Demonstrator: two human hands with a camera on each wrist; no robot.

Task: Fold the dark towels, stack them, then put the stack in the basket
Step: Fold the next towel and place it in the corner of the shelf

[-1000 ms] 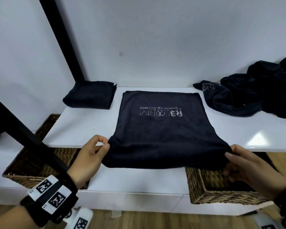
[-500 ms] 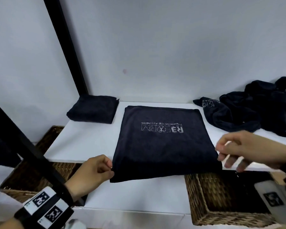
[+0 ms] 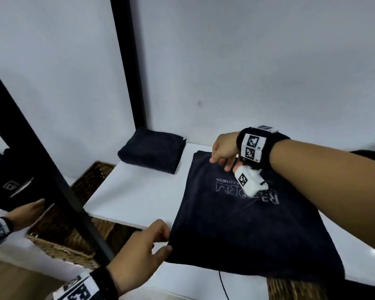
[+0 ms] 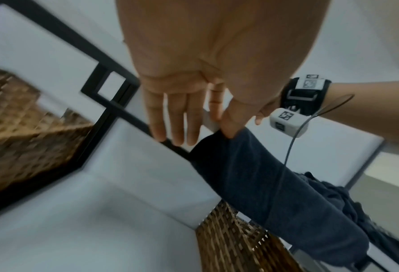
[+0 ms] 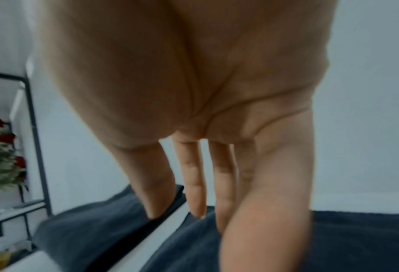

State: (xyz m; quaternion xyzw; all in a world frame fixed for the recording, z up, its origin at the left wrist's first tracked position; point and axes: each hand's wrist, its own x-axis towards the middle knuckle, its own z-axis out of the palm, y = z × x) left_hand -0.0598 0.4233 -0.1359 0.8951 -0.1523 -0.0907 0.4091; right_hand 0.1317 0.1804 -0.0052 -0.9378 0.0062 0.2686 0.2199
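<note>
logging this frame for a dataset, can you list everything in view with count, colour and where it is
spread towel: one, dark navy with pale lettering, flat on the shelf, near edge hanging over the front
folded towel: one, dark, back left of the shelf by the post
unfolded towels: a dark heap, on the shelf to the right; count unclear
white shelf: one, against the wall
wicker baskets: two, brown, below the shelf, left and right
black frame posts: two, left side
flowers: one bunch, red and green, on a far rack
left hand: pinches the spread towel's near left corner
right hand: at the towel's far left corner, grip unclear
</note>
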